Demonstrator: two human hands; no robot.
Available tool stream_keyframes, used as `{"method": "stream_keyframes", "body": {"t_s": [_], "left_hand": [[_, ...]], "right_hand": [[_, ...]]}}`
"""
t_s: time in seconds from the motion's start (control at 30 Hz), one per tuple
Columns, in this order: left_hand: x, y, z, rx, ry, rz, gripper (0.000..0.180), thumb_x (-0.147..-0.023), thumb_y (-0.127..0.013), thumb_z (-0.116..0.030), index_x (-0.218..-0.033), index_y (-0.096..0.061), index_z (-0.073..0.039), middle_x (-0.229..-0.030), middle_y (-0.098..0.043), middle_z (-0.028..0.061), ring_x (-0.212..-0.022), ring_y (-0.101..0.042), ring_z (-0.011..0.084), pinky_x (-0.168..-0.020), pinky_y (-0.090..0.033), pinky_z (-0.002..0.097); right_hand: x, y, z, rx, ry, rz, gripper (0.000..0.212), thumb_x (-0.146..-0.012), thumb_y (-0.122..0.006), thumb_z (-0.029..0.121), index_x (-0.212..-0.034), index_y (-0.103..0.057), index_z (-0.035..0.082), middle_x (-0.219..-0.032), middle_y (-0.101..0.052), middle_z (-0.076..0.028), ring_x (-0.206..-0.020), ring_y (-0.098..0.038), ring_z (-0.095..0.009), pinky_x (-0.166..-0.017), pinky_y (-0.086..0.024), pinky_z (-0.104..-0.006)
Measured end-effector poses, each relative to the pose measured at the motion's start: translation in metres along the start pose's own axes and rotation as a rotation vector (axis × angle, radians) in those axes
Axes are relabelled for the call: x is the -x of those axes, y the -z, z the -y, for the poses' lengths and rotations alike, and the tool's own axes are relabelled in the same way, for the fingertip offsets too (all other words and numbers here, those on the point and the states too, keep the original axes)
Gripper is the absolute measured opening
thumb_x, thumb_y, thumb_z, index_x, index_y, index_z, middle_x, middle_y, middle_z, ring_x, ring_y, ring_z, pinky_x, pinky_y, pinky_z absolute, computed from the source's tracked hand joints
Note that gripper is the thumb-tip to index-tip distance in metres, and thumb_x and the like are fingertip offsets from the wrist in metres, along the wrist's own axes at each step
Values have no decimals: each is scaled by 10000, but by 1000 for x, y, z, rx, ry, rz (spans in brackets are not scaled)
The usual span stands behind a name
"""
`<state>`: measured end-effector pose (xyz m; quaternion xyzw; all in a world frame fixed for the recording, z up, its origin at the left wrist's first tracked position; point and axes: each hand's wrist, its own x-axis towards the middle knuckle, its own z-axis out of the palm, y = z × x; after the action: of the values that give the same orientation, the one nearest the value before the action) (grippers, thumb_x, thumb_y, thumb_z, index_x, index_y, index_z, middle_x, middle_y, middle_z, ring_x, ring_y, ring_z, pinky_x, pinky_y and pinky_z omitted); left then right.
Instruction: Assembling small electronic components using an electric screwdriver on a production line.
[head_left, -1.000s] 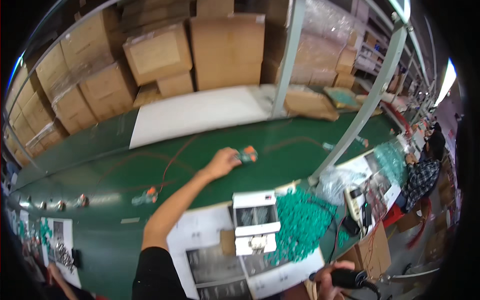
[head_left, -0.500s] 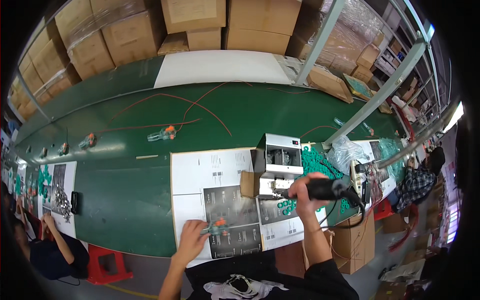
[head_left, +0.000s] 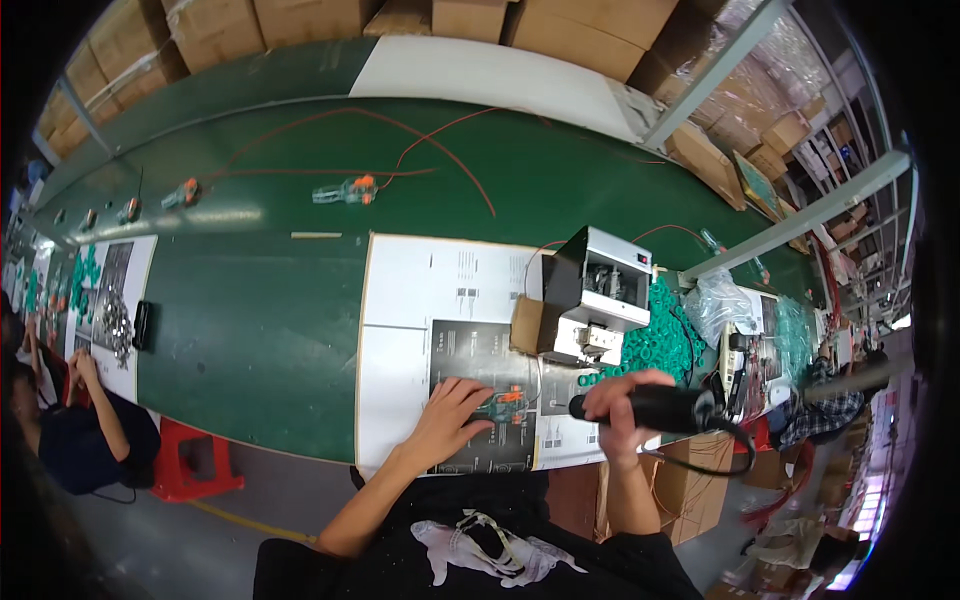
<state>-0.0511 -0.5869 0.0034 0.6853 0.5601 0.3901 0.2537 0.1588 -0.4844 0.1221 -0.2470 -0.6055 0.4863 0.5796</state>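
Green bench [head_left: 250,330] runs rightward past a red stool [head_left: 195,462] to printed sheets [head_left: 400,300]. On them, my left hand [head_left: 450,420] sits with fingers bent at the left end of a teal-and-orange part [head_left: 510,403]; from here I cannot tell whether they grip it. I expect it light, stiff and slightly slick, best pinched by its long sides. Beyond stands a silver machine [head_left: 615,311]; nearer, my right hand [head_left: 622,408] wraps its fingers round a black corded tool [head_left: 672,409], near teal rings [head_left: 656,343].
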Motion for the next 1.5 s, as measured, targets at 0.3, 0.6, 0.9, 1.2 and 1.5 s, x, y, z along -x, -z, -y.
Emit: {"method": "stream_keyframes", "body": {"t_s": [0.3,0.6,0.9,1.2,1.5], "left_hand": [[24,8,11,11,51,-92,425,-846,-755,-199,-1205,-634,-7,-1192,-600,120,-1126,-540,324,-978,-440,422],[25,5,16,28,18,-151,439,-793,-798,-180,-1177,-665,-12,-1142,-621,115,-1054,-569,317,-924,-478,412],[23,10,16,43,41,-113,417,-833,-765,-187,-1190,-659,0,-1150,-616,106,-1084,-560,303,-951,-458,406],[23,7,16,45,40,-135,426,-807,-786,-193,-1175,-670,-14,-1139,-621,110,-1061,-572,311,-924,-474,413],[23,7,16,47,47,-134,429,-804,-789,-187,-1180,-670,-17,-1142,-622,108,-1061,-571,311,-925,-472,413]], "right_hand": [[22,-24,-28,-107,-34,172,460,-962,-717,175,-1229,-348,112,-698,-580,-85,-591,-592,-206,-594,-537,-381],[20,-41,-31,-43,-36,96,431,-961,-723,277,-1215,-421,104,-627,-528,-62,-500,-525,-194,-503,-478,-347],[14,-41,-26,-56,47,122,428,-960,-718,282,-1213,-425,100,-629,-522,-57,-493,-523,-184,-485,-479,-342],[20,-42,-34,-22,12,133,413,-964,-712,268,-1214,-429,101,-631,-525,-57,-498,-525,-186,-488,-481,-338],[25,-42,-42,-12,-12,162,386,-961,-711,239,-1154,-403,107,-633,-526,-56,-497,-526,-185,-485,-483,-337]]}}
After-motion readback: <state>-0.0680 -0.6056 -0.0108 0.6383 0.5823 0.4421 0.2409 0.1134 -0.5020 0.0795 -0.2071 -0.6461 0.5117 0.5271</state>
